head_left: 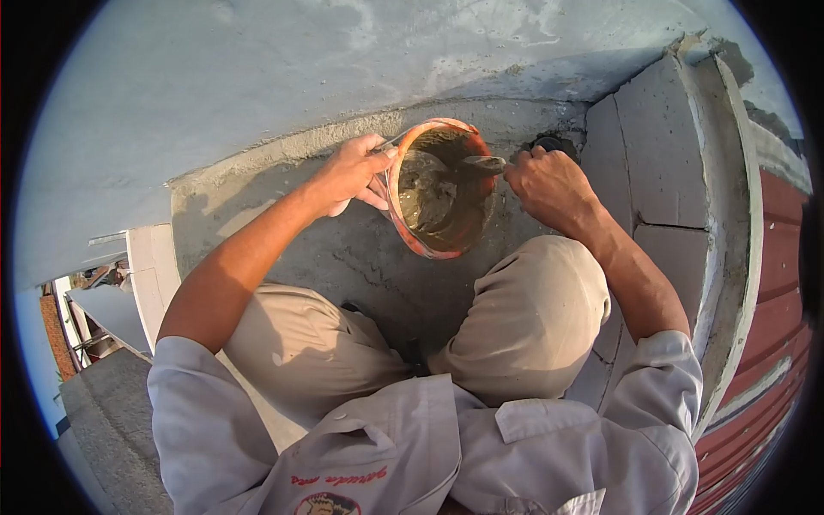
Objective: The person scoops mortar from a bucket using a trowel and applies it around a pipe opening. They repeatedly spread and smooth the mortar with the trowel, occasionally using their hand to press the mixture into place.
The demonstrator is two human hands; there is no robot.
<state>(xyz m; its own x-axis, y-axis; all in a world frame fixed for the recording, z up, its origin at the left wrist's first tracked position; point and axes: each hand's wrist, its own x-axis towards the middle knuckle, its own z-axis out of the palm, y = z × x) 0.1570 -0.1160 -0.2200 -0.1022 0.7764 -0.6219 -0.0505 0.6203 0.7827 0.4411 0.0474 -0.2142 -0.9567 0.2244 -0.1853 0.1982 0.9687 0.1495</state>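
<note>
Head view: grips the bucket [427, 251] by its left rim with the left hand [354, 174], fingers curled tight, on the floor [343, 257] beyond the knees. Clasps a trowel [483, 163] in the fisted right hand [549, 184], blade dipped into wet mortar [429, 206]. Looks mixed smooth; seems not yet lifted out towards the block wall [661, 146] at right.

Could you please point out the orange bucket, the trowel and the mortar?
orange bucket [429, 252], head view, on its near rim.
trowel [482, 163], head view, on its blade.
mortar [429, 196], head view, on the wet heap inside the bucket.
</note>
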